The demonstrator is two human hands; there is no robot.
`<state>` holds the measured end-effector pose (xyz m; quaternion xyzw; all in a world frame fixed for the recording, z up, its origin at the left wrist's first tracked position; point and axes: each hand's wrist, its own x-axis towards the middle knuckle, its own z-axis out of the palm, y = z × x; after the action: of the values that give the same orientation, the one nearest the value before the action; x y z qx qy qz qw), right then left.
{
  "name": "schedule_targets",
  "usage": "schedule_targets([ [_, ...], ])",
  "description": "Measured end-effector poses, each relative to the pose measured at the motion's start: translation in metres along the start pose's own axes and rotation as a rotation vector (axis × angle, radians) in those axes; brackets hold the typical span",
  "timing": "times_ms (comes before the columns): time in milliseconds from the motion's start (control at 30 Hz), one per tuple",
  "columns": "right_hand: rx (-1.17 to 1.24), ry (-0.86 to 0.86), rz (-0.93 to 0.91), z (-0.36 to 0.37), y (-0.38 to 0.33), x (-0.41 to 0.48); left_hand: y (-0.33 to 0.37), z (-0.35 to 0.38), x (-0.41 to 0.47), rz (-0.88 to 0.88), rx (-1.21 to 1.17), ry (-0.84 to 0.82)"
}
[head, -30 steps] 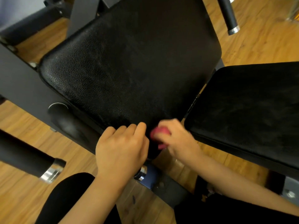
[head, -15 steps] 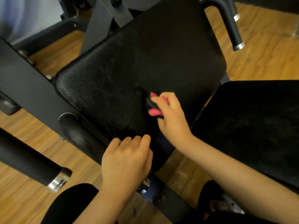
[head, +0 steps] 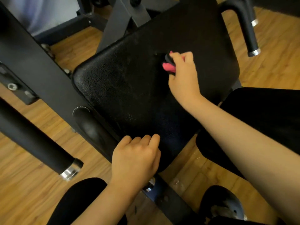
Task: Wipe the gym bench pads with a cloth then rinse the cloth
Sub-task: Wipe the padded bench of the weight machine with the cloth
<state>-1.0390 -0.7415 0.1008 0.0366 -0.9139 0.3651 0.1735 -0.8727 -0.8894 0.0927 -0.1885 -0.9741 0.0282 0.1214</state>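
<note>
A black leather bench pad [head: 129, 88] fills the middle of the view, tilted away from me. My right hand [head: 184, 77] grips a bunched pink and black cloth [head: 168, 66] and presses it onto the pad's upper right part. My left hand [head: 136, 158] rests on the pad's near edge with its fingers curled over it. A second black pad [head: 266, 114] lies to the right, partly under my right forearm.
Black padded roller bars with chrome caps stick out at lower left [head: 40, 143] and upper right [head: 248, 30]. The grey steel frame [head: 48, 82] runs along the pad's left side. Wooden floor [head: 32, 184] surrounds the machine. My knees and a shoe [head: 225, 205] are at the bottom.
My right hand has slid the cloth from the pad's near edge up and away across the pad. My left hand has stayed on the near edge.
</note>
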Motion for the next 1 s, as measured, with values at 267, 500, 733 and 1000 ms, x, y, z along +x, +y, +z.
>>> schedule_targets([
  [267,0.069,-0.092,-0.297,0.010,-0.026,-0.011,0.001,0.001,0.000,0.000,-0.034,-0.007],
  [500,-0.084,-0.030,-0.172,-0.001,-0.023,0.051,0.002,0.002,0.002,-0.041,-0.023,-0.004],
  [733,0.097,-0.293,-0.502,0.018,-0.065,-0.026,0.002,0.004,0.002,-0.027,-0.002,0.002],
  [1000,0.244,-0.422,-0.268,-0.010,-0.039,-0.037,0.009,-0.010,0.012,-0.259,-0.338,0.064],
])
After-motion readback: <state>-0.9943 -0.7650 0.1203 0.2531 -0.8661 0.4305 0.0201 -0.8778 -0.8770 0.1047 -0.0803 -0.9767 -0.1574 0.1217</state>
